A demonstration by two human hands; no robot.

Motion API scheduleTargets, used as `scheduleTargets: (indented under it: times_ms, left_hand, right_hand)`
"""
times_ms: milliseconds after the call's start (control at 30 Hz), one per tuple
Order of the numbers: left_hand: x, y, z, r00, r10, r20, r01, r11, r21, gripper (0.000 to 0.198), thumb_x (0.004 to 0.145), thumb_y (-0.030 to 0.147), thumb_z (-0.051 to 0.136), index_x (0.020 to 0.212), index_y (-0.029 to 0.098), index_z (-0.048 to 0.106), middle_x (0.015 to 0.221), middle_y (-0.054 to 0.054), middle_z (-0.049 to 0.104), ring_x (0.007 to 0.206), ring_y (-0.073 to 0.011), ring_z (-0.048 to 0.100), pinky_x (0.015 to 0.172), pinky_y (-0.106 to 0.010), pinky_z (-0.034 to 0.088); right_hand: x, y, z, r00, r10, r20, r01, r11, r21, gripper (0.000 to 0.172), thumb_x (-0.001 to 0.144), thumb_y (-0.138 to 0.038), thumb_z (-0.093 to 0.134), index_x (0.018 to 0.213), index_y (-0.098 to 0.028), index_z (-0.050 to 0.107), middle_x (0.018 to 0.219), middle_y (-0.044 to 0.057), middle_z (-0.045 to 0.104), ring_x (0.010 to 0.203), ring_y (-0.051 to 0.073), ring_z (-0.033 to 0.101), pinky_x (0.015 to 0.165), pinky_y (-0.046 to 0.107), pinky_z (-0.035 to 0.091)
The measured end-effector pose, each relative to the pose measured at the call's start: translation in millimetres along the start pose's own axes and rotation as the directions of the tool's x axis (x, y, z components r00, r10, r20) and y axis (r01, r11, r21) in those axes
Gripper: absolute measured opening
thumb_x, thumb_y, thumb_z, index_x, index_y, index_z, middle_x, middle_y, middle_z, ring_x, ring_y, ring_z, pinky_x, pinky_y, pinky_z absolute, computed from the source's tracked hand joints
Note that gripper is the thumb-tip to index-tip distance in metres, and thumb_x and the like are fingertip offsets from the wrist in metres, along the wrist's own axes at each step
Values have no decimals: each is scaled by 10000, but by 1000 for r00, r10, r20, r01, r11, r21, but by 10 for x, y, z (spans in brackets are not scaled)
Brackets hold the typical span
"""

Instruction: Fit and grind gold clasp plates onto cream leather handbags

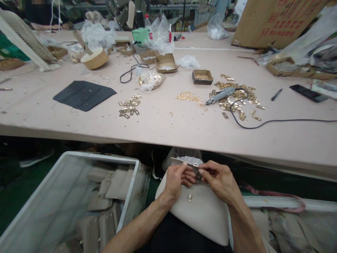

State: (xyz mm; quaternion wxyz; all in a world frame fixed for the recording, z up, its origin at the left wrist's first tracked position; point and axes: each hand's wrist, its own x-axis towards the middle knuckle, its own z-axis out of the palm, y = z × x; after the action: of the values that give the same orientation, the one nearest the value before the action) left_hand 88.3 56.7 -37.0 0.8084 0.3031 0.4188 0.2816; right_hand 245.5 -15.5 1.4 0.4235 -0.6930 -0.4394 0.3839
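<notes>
A beige handbag (202, 207) rests across the lap, with a small gold-coloured metal fitting (190, 198) on its front panel. My left hand (173, 182) grips the bag's raised flap (179, 161), thumb on the near side and fingers curled beneath. The fingers of my right hand (219, 179) pinch the same flap at its right end, next to a small slot-shaped fitting (195, 164) on the edge. Whether a small part sits between the right fingertips is hidden.
On the table lie an electric screwdriver (220, 96) with a cord, gold metal plates (130, 105), loose small screws (188, 96), a small box (202, 77), a black sheet (84, 95) and a phone (308, 93). A bin (61, 156) of bags stands at left, another bin (279, 202) at right.
</notes>
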Motion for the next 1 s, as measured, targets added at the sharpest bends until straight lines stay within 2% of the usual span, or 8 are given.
scheduleTargets:
  times_ms: [67, 167, 367, 567, 667, 800, 867, 1000]
  left_hand:
    - [62, 55, 34, 998, 65, -25, -63, 994, 90, 481, 770, 538, 774, 787, 59, 740, 699, -139, 727, 478, -145, 624, 381, -175, 421]
    - [121, 107, 85, 992, 129, -2, -127, 980, 156, 376, 705, 441, 831, 706, 78, 732, 619, -85, 684, 436, -105, 552, 361, -160, 361]
    - [113, 106, 134, 996, 56, 74, -65, 988, 137, 303, 695, 379, 799, 679, 84, 735, 617, -77, 676, 432, -81, 519, 374, -155, 339]
    - [115, 141, 159, 993, 25, 119, -46, 983, 175, 273, 688, 349, 778, 646, 87, 713, 520, -42, 622, 383, -66, 462, 355, -158, 295]
    - [118, 128, 125, 993, 22, 115, -42, 983, 178, 261, 669, 340, 788, 643, 98, 693, 531, -43, 633, 388, -73, 473, 353, -160, 301]
    - [101, 85, 49, 987, 56, 149, -89, 970, 227, 294, 701, 368, 806, 705, 93, 702, 570, -62, 667, 405, -83, 506, 374, -162, 332]
    - [83, 82, 18, 980, 70, 185, -118, 957, 265, 317, 732, 387, 803, 749, 84, 713, 569, -71, 674, 404, -87, 513, 389, -165, 349]
    - [45, 119, -20, 965, 70, 252, -149, 939, 311, 358, 763, 424, 802, 800, 76, 727, 577, -87, 686, 400, -86, 503, 399, -172, 346]
  right_hand:
    - [3, 1, -6, 1000, -13, 13, 13, 999, -37, 191, 900, -360, 685, 892, -178, 744, 736, 19, 610, 631, 162, 565, 574, 282, 430]
    - [0, -9, -20, 999, -28, 20, 29, 997, -71, 190, 903, -353, 666, 892, -184, 751, 725, 12, 594, 631, 159, 545, 572, 281, 408]
    - [-16, -45, -112, 993, 4, 116, 0, 1000, -29, 194, 898, -345, 654, 869, -189, 764, 755, 18, 607, 651, 158, 564, 591, 273, 431]
    - [-17, -73, -132, 990, -32, 139, 42, 997, -70, 166, 905, -306, 665, 840, -190, 765, 749, 14, 604, 645, 147, 552, 567, 264, 403]
    - [-38, -89, -183, 987, -15, 163, 11, 1000, 22, 157, 908, -314, 694, 880, -183, 775, 770, 25, 618, 645, 151, 565, 567, 266, 421]
    - [-33, -118, -260, 996, -59, 68, 45, 979, 198, 193, 907, -339, 736, 994, -174, 785, 794, 46, 648, 655, 165, 580, 601, 287, 472]
    - [-4, -152, -254, 996, -70, 49, 59, 975, 213, 196, 903, -337, 742, 1005, -176, 787, 778, 43, 647, 652, 167, 585, 603, 287, 486]
    - [70, -234, -159, 991, -46, 126, 20, 980, 197, 206, 888, -356, 733, 958, -174, 797, 822, 55, 666, 650, 167, 607, 587, 280, 517]
